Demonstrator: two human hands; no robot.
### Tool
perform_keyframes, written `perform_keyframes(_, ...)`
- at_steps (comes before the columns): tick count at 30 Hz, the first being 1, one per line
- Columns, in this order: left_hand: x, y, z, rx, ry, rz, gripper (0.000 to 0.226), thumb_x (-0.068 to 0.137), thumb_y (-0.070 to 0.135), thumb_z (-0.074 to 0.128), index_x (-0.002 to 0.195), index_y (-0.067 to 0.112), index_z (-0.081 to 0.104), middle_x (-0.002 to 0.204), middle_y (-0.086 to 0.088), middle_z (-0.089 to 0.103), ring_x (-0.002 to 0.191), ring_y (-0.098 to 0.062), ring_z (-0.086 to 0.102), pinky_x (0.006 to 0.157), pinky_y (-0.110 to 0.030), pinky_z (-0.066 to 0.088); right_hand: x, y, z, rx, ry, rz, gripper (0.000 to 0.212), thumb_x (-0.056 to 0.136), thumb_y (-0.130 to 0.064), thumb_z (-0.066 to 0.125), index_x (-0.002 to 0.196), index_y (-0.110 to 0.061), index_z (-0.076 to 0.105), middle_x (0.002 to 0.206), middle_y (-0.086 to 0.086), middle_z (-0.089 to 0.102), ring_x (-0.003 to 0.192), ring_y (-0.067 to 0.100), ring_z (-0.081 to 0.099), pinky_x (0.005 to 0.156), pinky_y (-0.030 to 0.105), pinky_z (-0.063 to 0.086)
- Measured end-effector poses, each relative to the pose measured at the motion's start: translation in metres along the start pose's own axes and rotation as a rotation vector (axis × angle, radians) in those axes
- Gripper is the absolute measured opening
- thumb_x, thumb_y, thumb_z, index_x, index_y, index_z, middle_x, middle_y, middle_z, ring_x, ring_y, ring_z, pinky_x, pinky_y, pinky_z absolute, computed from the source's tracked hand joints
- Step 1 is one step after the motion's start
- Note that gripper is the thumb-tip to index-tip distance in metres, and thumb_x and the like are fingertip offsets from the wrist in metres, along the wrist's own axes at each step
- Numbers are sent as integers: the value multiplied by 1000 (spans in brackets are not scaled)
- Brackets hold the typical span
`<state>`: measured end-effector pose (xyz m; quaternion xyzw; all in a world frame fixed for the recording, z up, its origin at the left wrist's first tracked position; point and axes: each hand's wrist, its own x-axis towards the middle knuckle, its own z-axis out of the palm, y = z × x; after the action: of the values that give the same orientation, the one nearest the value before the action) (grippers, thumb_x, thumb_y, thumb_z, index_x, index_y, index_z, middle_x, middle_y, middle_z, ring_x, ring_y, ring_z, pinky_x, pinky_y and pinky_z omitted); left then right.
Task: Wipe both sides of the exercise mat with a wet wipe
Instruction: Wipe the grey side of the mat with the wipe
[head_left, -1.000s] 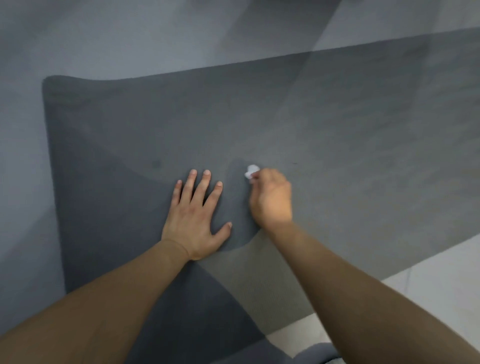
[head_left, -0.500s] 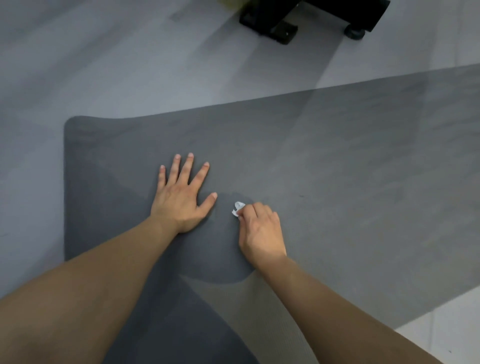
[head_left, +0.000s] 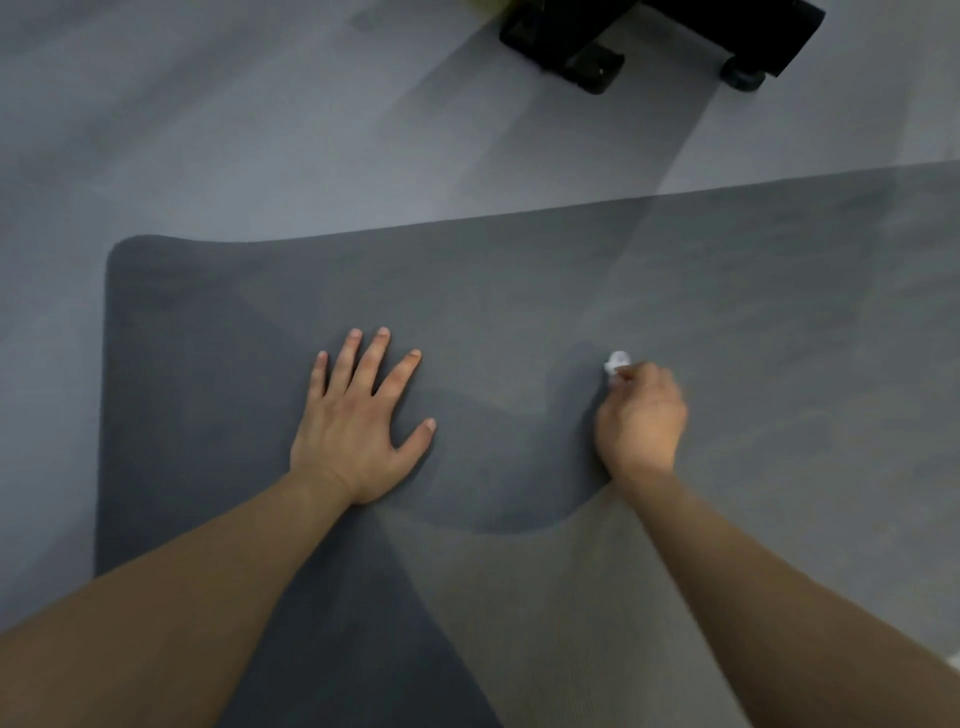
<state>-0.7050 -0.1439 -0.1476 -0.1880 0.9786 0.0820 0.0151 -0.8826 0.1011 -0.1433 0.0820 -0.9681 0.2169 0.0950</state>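
Head view: grey exercise mat (head_left: 519, 291) lying flat on the floor (head_left: 260, 130). Left hand (head_left: 358, 415) pressing it, fingers spread straight. Right hand (head_left: 640, 421) gripping a wadded wet wipe (head_left: 617, 361) against the mat. Black wheeled base (head_left: 660, 36) standing beyond.

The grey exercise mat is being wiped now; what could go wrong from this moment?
1. The small white wet wipe is bunched in the right hand, so strokes are narrow and may leave patches of the grey exercise mat unwiped.
2. The mat's far left corner looks slightly lifted; it may shift, though the flat left hand presses it down.
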Motion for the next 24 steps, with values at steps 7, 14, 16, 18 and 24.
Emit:
perform_keyframes(7, 0, -1, 2, 2, -12, -9, 83, 93, 64, 27, 160, 16, 19, 169, -7, 6, 156, -26, 0, 124, -54, 9, -82, -109, 31, 134, -304, -575, 13, 86, -21, 49, 90, -20, 62, 84, 2, 57, 77, 26, 55, 68, 37, 37)
perform_keyframes(14, 1, 0, -1, -8, -36, -14, 80, 95, 62, 24, 161, 19, 13, 169, -5, 1, 156, -24, -7, 125, -53, 6, 36, -12, 21, -36, -155, -513, 17, 85, -18, 46, 83, -12, 62, 80, 15, 56, 71, 40, 56, 60, 45, 44)
perform_keyframes(16, 1, 1, -2, -15, -38, -18, 81, 95, 62, 25, 161, 18, 14, 169, -6, 2, 156, -24, -6, 125, -53, 7, 54, 3, 18, -60, -124, -320, 19, 86, -20, 47, 86, -10, 62, 86, 15, 58, 78, 41, 56, 66, 44, 40)
perform_keyframes(18, 1, 1, -2, -17, -40, -23, 81, 94, 62, 28, 161, 18, 17, 169, -6, 5, 156, -25, -4, 124, -53, 8, 51, -7, 23, -42, -84, -190, 18, 86, -20, 48, 87, -8, 61, 87, 15, 58, 81, 40, 55, 67, 41, 37)
perform_keyframes(24, 1, 3, -6, -17, -49, -27, 81, 92, 60, 34, 159, 16, 24, 168, -7, 11, 156, -27, 3, 123, -55, 11, -33, -109, 50, 88, -171, -439, 9, 86, -20, 52, 83, -16, 60, 80, 6, 58, 72, 32, 55, 62, 39, 40)
